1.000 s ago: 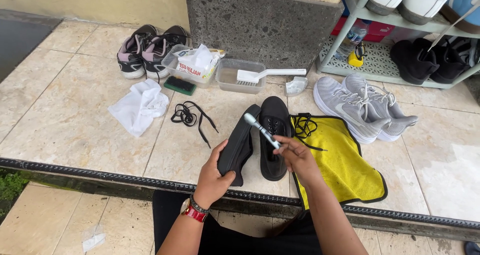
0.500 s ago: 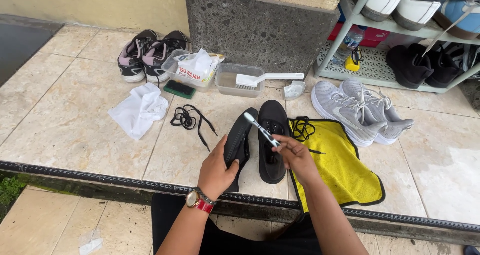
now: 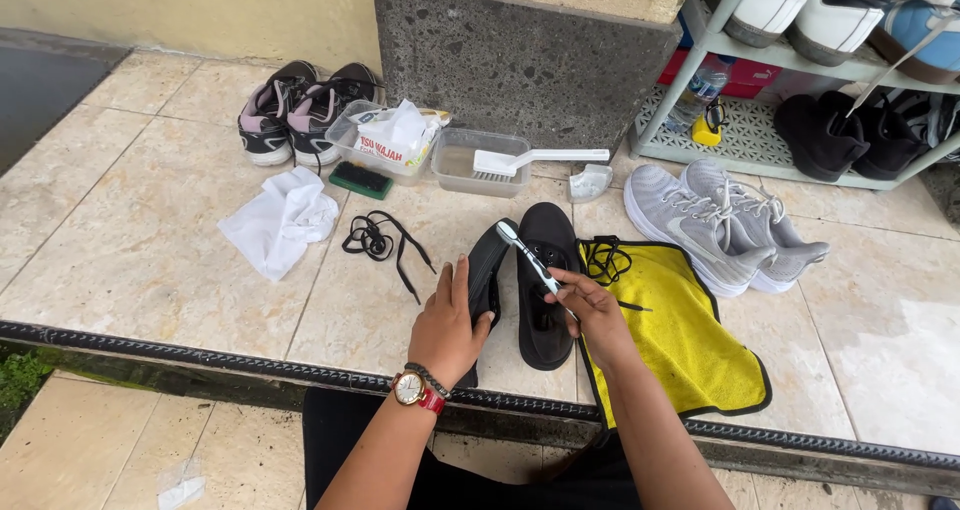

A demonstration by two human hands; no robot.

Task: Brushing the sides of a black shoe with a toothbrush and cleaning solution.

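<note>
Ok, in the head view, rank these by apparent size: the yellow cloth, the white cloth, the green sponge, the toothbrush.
1. yellow cloth, partly under the right hand
2. white cloth, crumpled
3. toothbrush and green sponge: too close to rank; the toothbrush lies nearer the camera, handle partly hidden.

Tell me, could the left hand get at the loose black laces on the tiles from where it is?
Probably yes: the left hand grips a black shoe, but only bare tile separates it from the black laces.

I'm looking at a home's tiled porch: a shoe rack at two o'clock, sneakers at eleven by a stone pillar.
</note>
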